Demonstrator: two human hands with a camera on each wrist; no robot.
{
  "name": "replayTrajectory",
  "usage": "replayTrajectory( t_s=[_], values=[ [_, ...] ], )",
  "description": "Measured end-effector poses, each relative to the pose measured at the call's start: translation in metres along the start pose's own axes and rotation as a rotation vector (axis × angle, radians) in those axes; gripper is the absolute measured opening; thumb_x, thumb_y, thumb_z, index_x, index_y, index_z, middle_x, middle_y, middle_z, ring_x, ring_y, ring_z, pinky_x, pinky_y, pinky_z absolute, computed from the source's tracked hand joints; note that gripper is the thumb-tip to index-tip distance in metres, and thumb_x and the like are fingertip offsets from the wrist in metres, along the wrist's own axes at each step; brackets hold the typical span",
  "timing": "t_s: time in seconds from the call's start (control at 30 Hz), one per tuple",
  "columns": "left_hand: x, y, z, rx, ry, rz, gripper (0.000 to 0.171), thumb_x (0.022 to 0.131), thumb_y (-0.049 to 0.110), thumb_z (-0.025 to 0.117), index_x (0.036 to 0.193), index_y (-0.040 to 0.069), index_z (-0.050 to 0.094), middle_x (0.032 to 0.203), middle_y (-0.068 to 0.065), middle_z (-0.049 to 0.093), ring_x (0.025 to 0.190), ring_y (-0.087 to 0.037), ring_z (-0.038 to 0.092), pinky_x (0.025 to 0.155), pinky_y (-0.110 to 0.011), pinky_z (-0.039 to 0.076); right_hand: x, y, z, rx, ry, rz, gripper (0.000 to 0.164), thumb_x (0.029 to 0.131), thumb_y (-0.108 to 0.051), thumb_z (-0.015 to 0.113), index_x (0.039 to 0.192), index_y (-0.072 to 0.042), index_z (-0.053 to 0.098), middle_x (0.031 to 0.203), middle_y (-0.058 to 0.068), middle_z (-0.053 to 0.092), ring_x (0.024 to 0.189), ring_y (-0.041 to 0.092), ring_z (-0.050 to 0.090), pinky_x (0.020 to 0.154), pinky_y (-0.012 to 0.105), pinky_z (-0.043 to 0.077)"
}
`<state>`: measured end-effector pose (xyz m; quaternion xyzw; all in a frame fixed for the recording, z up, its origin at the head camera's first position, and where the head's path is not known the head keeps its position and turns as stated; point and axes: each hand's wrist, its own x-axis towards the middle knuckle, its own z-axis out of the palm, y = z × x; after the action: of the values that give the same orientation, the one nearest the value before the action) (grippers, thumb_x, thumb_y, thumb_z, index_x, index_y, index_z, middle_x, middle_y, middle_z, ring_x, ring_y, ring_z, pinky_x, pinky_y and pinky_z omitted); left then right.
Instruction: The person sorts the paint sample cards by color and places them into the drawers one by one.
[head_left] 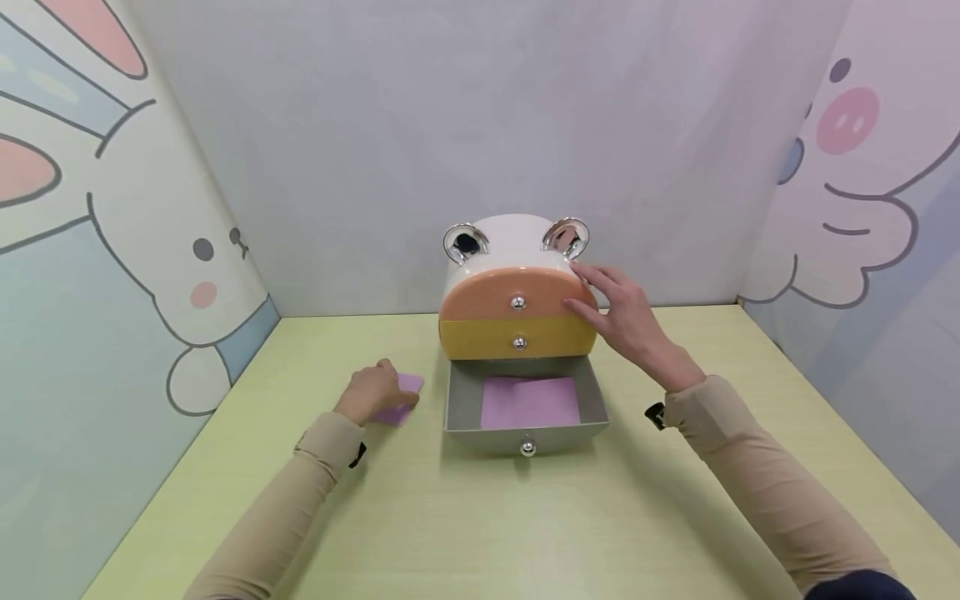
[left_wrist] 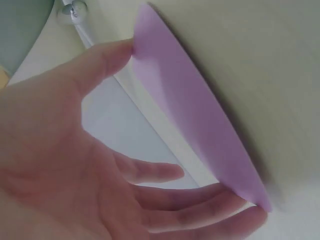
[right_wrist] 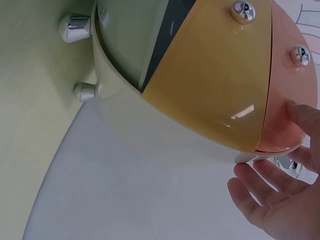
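Observation:
On the left of the table, my left hand (head_left: 372, 393) holds a pink sheet (head_left: 397, 402) by its edges. In the left wrist view, the sheet bows between the thumb and the fingertips. My right hand (head_left: 630, 321) rests on the upper right edge of a small drawer box (head_left: 510, 237) with silver-rimmed ears. Its thumb touches the orange top drawer (right_wrist: 286, 122), while the other fingertips lie along the white side. The yellow middle drawer (head_left: 480, 337) is closed. Pulled out below it is the grey-green bottom drawer (head_left: 465, 408), with a second pink sheet (head_left: 528, 404) inside.
The box stands toward the back of a pale wood-look table (head_left: 510, 525). Behind it rises a plain light wall (head_left: 487, 117). A rabbit drawing (head_left: 172, 250) decorates the left panel, and a pink-snouted animal drawing (head_left: 847, 192) the right one.

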<state>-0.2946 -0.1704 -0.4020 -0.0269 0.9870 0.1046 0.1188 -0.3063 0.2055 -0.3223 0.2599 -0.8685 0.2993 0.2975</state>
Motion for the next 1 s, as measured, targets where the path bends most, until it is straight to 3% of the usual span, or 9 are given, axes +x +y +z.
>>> replayTrajectory(
  t_s=[0.3,0.47,0.67,1.0],
  values=[
    [-0.004,-0.013,-0.019,-0.103,-0.036,0.071,0.063,0.075,0.044,0.075,0.110,-0.001,0.050,0.094,-0.014,0.058,0.081,-0.024,0.054,0.063,-0.030,0.044,-0.001,-0.001,0.001,0.005,0.008,0.001,0.056,0.083,-0.019,0.076,0.135,-0.013,0.057,0.123,0.017,0.062,0.116,0.037,0.058,0.098,0.054,0.047],
    [-0.012,-0.015,-0.035,-0.139,-0.079,0.216,0.053,0.073,0.033,0.076,0.105,-0.001,0.052,0.091,-0.012,0.060,0.078,-0.020,0.058,0.063,-0.026,0.047,-0.001,0.000,0.001,0.003,0.005,0.011,0.056,0.083,-0.019,0.076,0.135,-0.013,0.056,0.123,0.017,0.061,0.116,0.037,0.058,0.098,0.055,0.047],
    [-0.025,-0.014,-0.052,-0.125,-0.100,0.409,0.070,0.071,0.028,0.079,0.125,-0.005,0.048,0.103,-0.017,0.060,0.088,-0.024,0.058,0.069,-0.029,0.052,-0.001,-0.001,0.000,0.000,-0.001,0.018,0.056,0.083,-0.020,0.076,0.135,-0.013,0.056,0.124,0.017,0.061,0.116,0.037,0.058,0.096,0.055,0.048],
    [-0.045,0.001,-0.064,-0.073,-0.087,0.566,0.072,0.069,0.025,0.081,0.129,0.000,0.052,0.108,-0.015,0.058,0.092,-0.023,0.054,0.070,-0.029,0.050,-0.001,-0.001,0.000,0.005,0.004,0.015,0.056,0.083,-0.019,0.076,0.135,-0.013,0.056,0.123,0.017,0.062,0.111,0.035,0.059,0.090,0.053,0.050]
  ],
)
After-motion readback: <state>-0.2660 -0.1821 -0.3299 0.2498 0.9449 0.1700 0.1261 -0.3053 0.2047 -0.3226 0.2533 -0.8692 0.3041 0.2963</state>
